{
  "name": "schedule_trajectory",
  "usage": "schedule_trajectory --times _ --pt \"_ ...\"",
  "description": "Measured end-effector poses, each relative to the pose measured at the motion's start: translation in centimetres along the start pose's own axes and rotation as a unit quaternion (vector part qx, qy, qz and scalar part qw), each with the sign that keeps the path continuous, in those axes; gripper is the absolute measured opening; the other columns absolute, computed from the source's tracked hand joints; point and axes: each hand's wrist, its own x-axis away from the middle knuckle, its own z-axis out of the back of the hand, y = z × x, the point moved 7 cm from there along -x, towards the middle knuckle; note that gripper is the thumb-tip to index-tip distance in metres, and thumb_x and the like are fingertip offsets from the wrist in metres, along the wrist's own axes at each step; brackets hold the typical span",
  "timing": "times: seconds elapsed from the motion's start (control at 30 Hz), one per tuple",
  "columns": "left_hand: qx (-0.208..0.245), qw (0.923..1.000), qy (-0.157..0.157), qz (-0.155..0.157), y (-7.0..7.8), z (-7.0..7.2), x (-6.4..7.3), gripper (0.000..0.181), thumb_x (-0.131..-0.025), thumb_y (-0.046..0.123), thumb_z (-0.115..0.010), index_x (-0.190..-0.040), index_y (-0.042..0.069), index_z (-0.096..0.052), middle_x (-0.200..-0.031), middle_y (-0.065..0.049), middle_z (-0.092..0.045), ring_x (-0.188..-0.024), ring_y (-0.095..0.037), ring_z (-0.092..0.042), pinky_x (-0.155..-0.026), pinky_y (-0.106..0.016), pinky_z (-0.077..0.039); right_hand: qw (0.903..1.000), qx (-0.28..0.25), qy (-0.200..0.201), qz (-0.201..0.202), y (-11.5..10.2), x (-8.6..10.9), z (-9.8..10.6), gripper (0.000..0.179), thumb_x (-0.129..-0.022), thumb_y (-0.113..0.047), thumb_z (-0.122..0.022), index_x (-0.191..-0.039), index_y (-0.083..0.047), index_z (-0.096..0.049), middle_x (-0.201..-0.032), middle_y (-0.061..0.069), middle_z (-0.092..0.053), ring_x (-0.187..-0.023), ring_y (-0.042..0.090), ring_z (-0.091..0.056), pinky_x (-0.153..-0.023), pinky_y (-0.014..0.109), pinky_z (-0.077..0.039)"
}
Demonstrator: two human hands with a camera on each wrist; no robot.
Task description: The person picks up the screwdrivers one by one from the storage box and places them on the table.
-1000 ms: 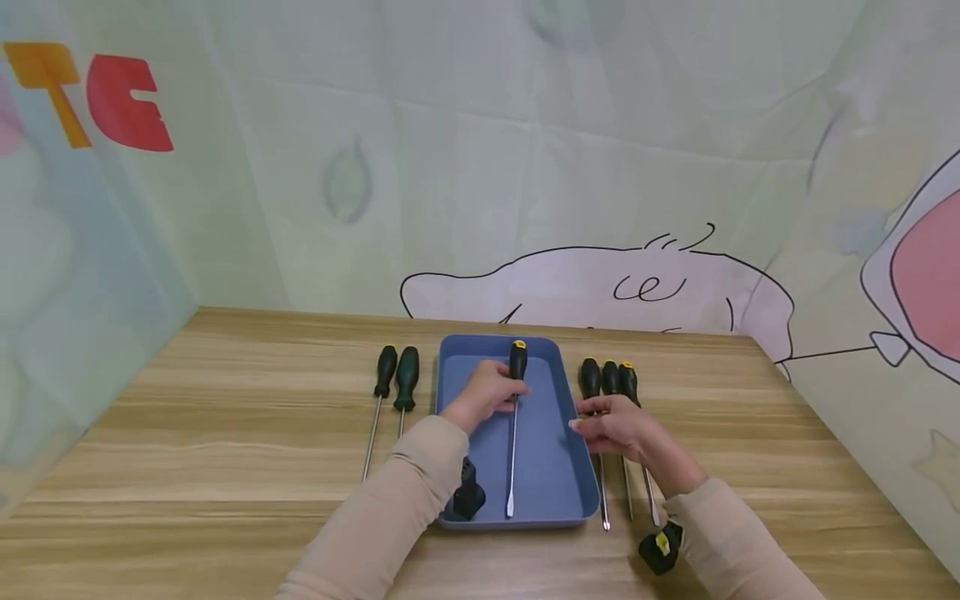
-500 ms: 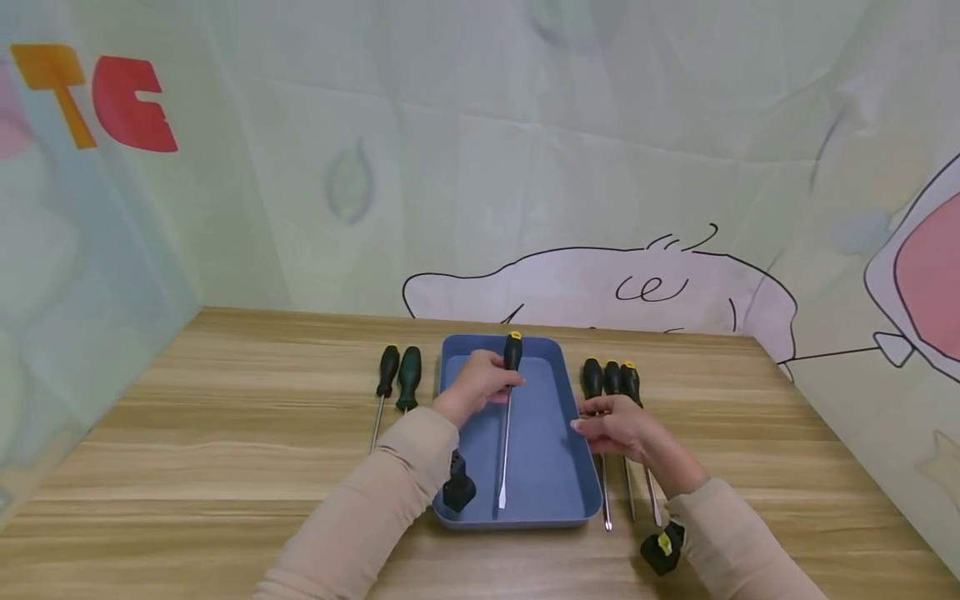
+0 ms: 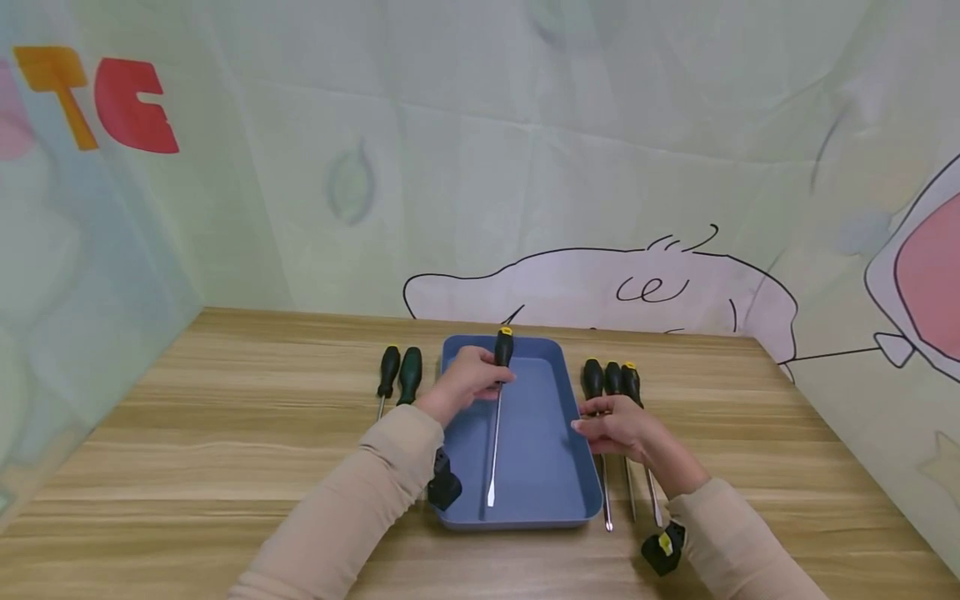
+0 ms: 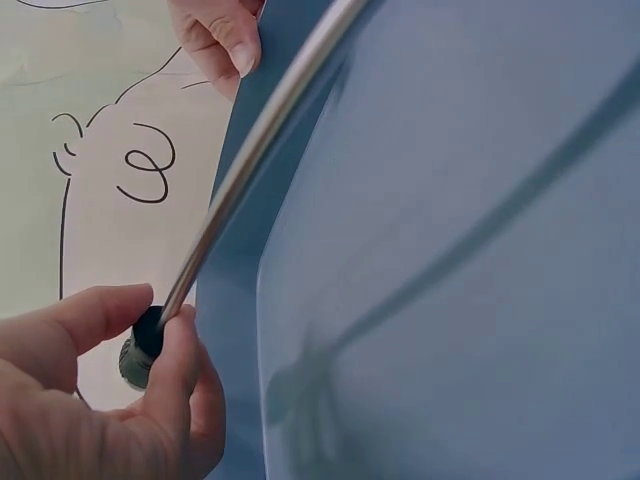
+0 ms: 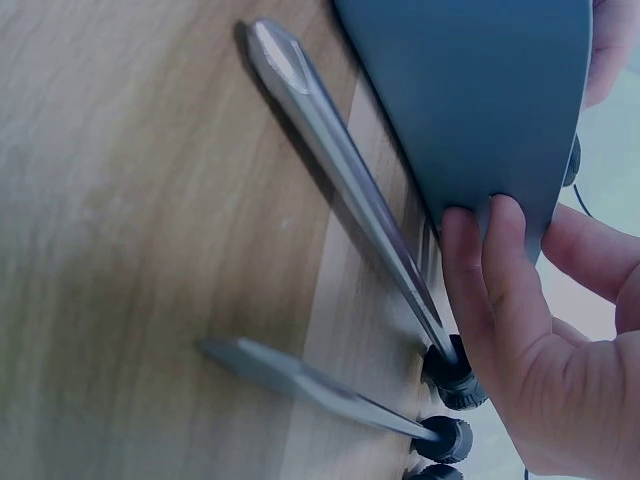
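Note:
My left hand [image 3: 467,379] pinches a flathead screwdriver [image 3: 496,442] where its black, yellow-capped handle meets the long steel shaft. It hangs over the left part of a blue tray [image 3: 540,450], tip toward me. In the left wrist view, thumb and fingertips meet around the handle's collar, and the shaft casts a shadow on the tray floor. My right hand [image 3: 618,427] holds the tray's right wall. The right wrist view shows fingertips [image 5: 508,215] against the outer wall and the thumb at the rim.
Right of the tray lie three black-handled screwdrivers [image 3: 592,379], close beside my right hand. To its left are a black-handled screwdriver [image 3: 388,371] and a dark green-handled screwdriver [image 3: 410,373], their shafts partly hidden by my left sleeve [image 3: 352,492]. A printed cloth backdrop [image 3: 480,167] rises behind the wooden table [image 3: 255,392].
My left hand has moved left and slightly away from me, carrying the screwdriver across the tray toward its left side. My right hand keeps its hold on the tray wall.

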Motion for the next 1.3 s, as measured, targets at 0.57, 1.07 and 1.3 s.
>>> schedule_trajectory --times 0.57,1.07,1.3 --pt "-0.024 0.9996 -0.006 0.017 0.2 1.7 0.2 0.041 -0.083 0.002 -0.066 -0.119 -0.01 -0.051 -0.107 -0.021 -0.059 -0.102 -0.034 -0.059 -0.07 -0.028 -0.056 1.0 0.004 0.005 -0.006 -0.1 -0.4 0.3 0.05 -0.089 0.002 -0.057 -0.132 0.016 -0.035 -0.098 0.016 -0.056 -0.076 0.016 -0.062 -0.07 0.032 -0.057" --pt "-0.01 0.9993 -0.013 0.032 -0.8 3.8 0.4 0.049 -0.085 0.004 -0.065 -0.127 -0.01 -0.044 -0.108 -0.021 -0.057 -0.096 -0.028 -0.06 -0.072 -0.025 -0.056 0.9999 0.011 0.005 -0.009 0.1 -0.2 0.2 0.051 -0.089 0.002 -0.057 -0.133 0.016 -0.035 -0.104 0.019 -0.054 -0.078 0.017 -0.062 -0.073 0.033 -0.056" --pt "-0.012 0.9993 -0.023 0.028 -0.5 4.1 0.8 0.052 -0.085 0.005 -0.064 -0.131 -0.009 -0.041 -0.11 -0.021 -0.057 -0.093 -0.026 -0.061 -0.07 -0.023 -0.055 0.9999 0.01 0.007 -0.01 0.1 -0.1 0.2 0.051 -0.089 0.001 -0.058 -0.132 0.016 -0.035 -0.103 0.02 -0.056 -0.079 0.018 -0.062 -0.074 0.035 -0.056"
